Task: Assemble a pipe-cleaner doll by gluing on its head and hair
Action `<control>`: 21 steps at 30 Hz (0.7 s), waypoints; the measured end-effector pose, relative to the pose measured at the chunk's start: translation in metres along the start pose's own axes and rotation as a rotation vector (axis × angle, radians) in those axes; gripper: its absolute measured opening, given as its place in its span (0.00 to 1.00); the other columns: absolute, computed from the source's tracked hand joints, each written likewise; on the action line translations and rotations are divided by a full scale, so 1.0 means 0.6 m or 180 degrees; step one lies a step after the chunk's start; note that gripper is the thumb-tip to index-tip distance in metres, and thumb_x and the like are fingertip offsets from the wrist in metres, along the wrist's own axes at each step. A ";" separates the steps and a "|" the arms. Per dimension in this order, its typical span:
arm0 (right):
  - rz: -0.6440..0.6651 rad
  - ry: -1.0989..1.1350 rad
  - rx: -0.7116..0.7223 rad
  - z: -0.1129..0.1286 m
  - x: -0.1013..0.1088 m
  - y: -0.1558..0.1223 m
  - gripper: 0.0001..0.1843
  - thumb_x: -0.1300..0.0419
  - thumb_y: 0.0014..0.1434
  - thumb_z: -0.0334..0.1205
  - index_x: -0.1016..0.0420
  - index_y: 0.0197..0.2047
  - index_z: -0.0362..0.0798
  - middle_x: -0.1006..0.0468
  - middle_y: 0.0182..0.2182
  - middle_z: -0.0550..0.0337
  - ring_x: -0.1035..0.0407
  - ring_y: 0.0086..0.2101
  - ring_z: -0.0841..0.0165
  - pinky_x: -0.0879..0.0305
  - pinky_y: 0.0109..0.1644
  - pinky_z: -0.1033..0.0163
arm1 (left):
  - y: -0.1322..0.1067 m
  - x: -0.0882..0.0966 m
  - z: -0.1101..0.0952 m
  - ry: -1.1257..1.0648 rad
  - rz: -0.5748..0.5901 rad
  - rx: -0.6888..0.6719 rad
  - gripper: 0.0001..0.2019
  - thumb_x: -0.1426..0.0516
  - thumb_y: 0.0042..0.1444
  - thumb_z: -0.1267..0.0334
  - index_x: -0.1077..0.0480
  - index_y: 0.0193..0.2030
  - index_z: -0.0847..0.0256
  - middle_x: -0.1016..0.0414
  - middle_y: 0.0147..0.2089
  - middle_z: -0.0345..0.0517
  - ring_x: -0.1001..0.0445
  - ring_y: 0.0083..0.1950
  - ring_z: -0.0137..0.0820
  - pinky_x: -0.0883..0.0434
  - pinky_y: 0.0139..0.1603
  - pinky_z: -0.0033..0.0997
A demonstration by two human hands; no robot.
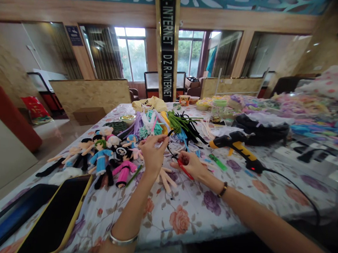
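Note:
My left hand (pixel 152 150) is closed in a pinch on a thin black pipe cleaner (pixel 170 134), whose tip sticks up past the fingertips. My right hand (pixel 191 166), a little lower and to the right, is wrapped round a red-handled cutting tool (pixel 185 170), apparently scissors. Its dark front part points toward the left hand; whether it touches the pipe cleaner I cannot tell. Beige pipe cleaner pieces (pixel 165 179) lie beneath the hands. Left of them is a cluster of small fuzzy dolls, among them one in a blue robe (pixel 101 158) and a pink-clothed one (pixel 123 171).
A yellow-and-black glue gun (pixel 237 146) with a red light rests at right, its cord running off the front. Bundles of green pipe cleaners (pixel 179 121) and other colours lie behind the hands. A yellow-edged phone (pixel 55 215) is at front left, a green clip-like piece (pixel 218 162) at right.

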State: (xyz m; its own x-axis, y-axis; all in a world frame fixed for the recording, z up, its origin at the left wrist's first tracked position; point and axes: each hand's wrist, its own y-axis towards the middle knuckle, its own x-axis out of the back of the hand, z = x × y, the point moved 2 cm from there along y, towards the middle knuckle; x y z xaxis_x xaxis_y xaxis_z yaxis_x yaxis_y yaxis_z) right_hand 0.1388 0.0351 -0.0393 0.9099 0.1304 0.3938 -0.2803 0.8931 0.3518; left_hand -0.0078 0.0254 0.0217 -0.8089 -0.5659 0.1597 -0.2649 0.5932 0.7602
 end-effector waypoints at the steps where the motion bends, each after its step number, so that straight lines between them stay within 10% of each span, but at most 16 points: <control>1: -0.0019 -0.0008 -0.0004 -0.001 0.000 0.000 0.21 0.34 0.43 0.50 0.41 0.22 0.47 0.43 0.18 0.69 0.50 0.21 0.76 0.53 0.23 0.67 | 0.000 0.000 0.001 -0.0015 0.0001 0.0024 0.04 0.40 0.49 0.63 0.24 0.30 0.59 0.23 0.28 0.41 0.27 0.32 0.29 0.34 0.42 0.32; 21: -0.0182 0.0109 0.0053 -0.016 0.000 0.005 0.23 0.34 0.43 0.53 0.42 0.22 0.48 0.42 0.18 0.69 0.50 0.21 0.76 0.53 0.23 0.68 | -0.001 -0.005 0.007 -0.0244 0.0043 0.0343 0.06 0.40 0.48 0.61 0.24 0.31 0.59 0.23 0.29 0.42 0.27 0.32 0.29 0.33 0.39 0.30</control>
State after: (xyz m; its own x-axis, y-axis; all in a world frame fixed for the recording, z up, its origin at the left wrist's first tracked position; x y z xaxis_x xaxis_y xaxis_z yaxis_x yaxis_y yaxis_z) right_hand 0.1408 0.0419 -0.0467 0.9344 0.0944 0.3435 -0.2324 0.8923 0.3871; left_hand -0.0071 0.0290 0.0181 -0.8493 -0.5146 0.1177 -0.3054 0.6609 0.6855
